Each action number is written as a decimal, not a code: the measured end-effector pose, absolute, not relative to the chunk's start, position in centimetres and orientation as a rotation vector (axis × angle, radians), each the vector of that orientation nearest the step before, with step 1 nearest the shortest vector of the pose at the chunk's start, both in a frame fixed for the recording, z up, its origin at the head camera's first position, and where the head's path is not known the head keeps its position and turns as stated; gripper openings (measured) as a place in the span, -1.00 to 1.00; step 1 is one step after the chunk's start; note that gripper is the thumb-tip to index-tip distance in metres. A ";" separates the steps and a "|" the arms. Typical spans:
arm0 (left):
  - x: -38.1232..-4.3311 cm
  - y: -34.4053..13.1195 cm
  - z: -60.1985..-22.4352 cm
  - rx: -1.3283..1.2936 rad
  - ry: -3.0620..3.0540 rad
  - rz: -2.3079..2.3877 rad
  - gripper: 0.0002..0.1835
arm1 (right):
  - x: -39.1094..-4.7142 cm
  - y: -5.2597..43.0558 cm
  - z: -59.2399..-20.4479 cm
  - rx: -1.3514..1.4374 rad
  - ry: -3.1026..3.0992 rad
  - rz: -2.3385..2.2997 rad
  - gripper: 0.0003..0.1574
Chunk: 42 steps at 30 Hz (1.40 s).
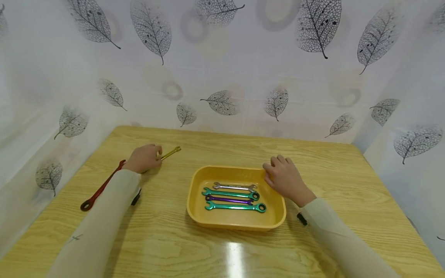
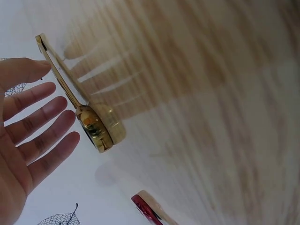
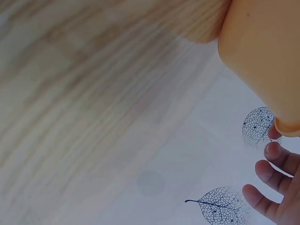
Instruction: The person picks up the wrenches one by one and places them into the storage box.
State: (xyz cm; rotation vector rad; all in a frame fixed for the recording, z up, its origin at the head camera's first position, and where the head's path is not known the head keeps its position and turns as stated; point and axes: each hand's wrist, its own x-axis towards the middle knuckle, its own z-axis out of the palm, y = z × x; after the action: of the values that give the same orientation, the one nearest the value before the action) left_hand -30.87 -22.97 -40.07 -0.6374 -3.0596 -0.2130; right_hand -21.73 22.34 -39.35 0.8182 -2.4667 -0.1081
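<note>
At the table's back left, my left hand (image 1: pixel 144 157) is over a gold combination wrench (image 1: pixel 171 153). The left wrist view shows the fingers extended and apart, with the thumb tip right at the shaft of this wrench (image 2: pixel 68 89), which lies on the table. My right hand (image 1: pixel 286 179) holds the back right corner of a yellow plastic tray (image 1: pixel 236 225), thumb inside and index fingertip at the rim; the other fingers spread outside. In the tray lie a silver open-end wrench (image 1: pixel 234 187), a purple wrench (image 1: pixel 229 200) and two green ratchet wrenches (image 1: pixel 233 206).
A red ratchet wrench (image 1: pixel 104 187) lies left of the left forearm, partly hidden by the sleeve (image 1: pixel 104 216). The wooden table (image 1: pixel 167 247) ends at the back against a pale curtain with leaf prints (image 1: pixel 222 69), which also hangs along both sides.
</note>
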 end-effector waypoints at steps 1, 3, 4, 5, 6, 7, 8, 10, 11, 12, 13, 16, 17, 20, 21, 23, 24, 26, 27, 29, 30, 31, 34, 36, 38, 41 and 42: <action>-31.0 -23.0 -40.2 -0.637 -3.060 -0.209 -0.79 | -21.7 22.3 -39.3 0.819 -2.466 -0.110 -0.90; -31.3 -23.2 -40.5 -0.639 -3.066 -0.199 -0.79 | -21.7 22.3 -39.3 0.823 -2.463 -0.116 -0.90; -31.4 -23.3 -40.7 -0.639 -3.071 -0.196 -0.80 | -21.7 22.3 -39.2 0.825 -2.461 -0.120 -0.90; -31.5 -23.4 -40.8 -0.638 -3.077 -0.195 -0.80 | -21.7 22.3 -39.2 0.826 -2.459 -0.120 -0.90; -31.6 -23.5 -40.9 -0.633 -3.082 -0.195 -0.80 | -21.7 22.3 -39.2 0.828 -2.457 -0.121 -0.89; -31.7 -23.6 -41.0 -0.634 -3.088 -0.198 -0.81 | -21.7 22.3 -39.2 0.829 -2.455 -0.121 -0.89; -31.8 -23.7 -41.1 -0.635 -3.094 -0.201 -0.82 | -21.7 22.3 -39.2 0.830 -2.453 -0.121 -0.89; -31.9 -23.7 -41.2 -0.636 -3.102 -0.212 -0.84 | -21.8 22.3 -39.2 0.830 -2.448 -0.119 -0.89; -31.9 -23.7 -41.2 -0.636 -3.105 -0.215 -0.85 | -21.8 22.3 -39.2 0.829 -2.448 -0.116 -0.89; -32.0 -23.7 -41.2 -0.636 -3.108 -0.218 -0.85 | -21.8 22.3 -39.2 0.829 -2.448 -0.114 -0.89; -32.0 -23.7 -41.2 -0.635 -3.112 -0.219 -0.86 | -21.8 22.3 -39.2 0.828 -2.449 -0.113 -0.89; -31.9 -23.7 -41.1 -0.630 -3.121 -0.230 -0.85 | -21.7 22.3 -39.2 0.827 -2.457 -0.105 -0.89; -31.9 -23.7 -41.1 -0.627 -3.124 -0.235 -0.85 | -21.7 22.3 -39.2 0.826 -2.462 -0.104 -0.89; -31.9 -23.7 -41.0 -0.622 -3.136 -0.254 -0.83 | -21.7 22.2 -39.2 0.821 -2.478 -0.098 -0.89; -31.9 -23.7 -40.9 -0.620 -3.141 -0.263 -0.83 | -21.7 22.2 -39.2 0.819 -2.483 -0.097 -0.90; -31.8 -23.7 -40.9 -0.620 -3.150 -0.290 -0.83 | -21.7 22.2 -39.2 0.816 -2.492 -0.095 -0.90; -31.8 -23.7 -40.9 -0.620 -3.153 -0.303 -0.82 | -21.7 22.2 -39.1 0.816 -2.495 -0.093 -0.90; -31.7 -23.8 -40.9 -0.621 -3.155 -0.333 -0.83 | -21.7 22.2 -39.1 0.815 -2.497 -0.092 -0.90; -31.6 -23.8 -40.8 -0.620 -3.154 -0.346 -0.83 | -21.6 22.2 -39.1 0.815 -2.496 -0.091 -0.89; -31.5 -23.7 -40.9 -0.618 -3.146 -0.359 -0.85 | -21.7 22.2 -39.1 0.816 -2.494 -0.089 -0.89; -31.4 -23.7 -40.8 -0.622 -3.140 -0.367 -0.86 | -21.7 22.2 -39.2 0.816 -2.492 -0.090 -0.89; -31.3 -23.6 -40.8 -0.623 -3.133 -0.374 -0.87 | -21.7 22.2 -39.2 0.815 -2.491 -0.091 -0.89; -31.0 -23.3 -40.5 -0.622 -3.115 -0.382 -0.90 | -21.8 22.3 -39.3 0.812 -2.488 -0.093 -0.90; -30.7 -23.0 -40.2 -0.624 -3.109 -0.387 -0.91 | -21.8 22.3 -39.4 0.808 -2.490 -0.091 -0.90; -30.5 -22.9 -40.1 -0.620 -3.109 -0.384 -0.92 | -21.8 22.3 -39.4 0.806 -2.492 -0.090 -0.90; -30.4 -22.9 -40.1 -0.622 -3.111 -0.393 -0.93 | -21.9 22.3 -39.5 0.804 -2.499 -0.090 -0.91; -30.5 -23.0 -40.1 -0.620 -3.112 -0.397 -0.93 | -21.8 22.3 -39.5 0.804 -2.500 -0.090 -0.91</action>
State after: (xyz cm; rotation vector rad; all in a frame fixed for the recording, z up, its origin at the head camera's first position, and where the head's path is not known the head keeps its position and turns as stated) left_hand -30.46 -22.97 -40.11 -0.6203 -3.1122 -0.3973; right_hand -21.84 22.27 -39.47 0.8038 -2.4999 -0.0901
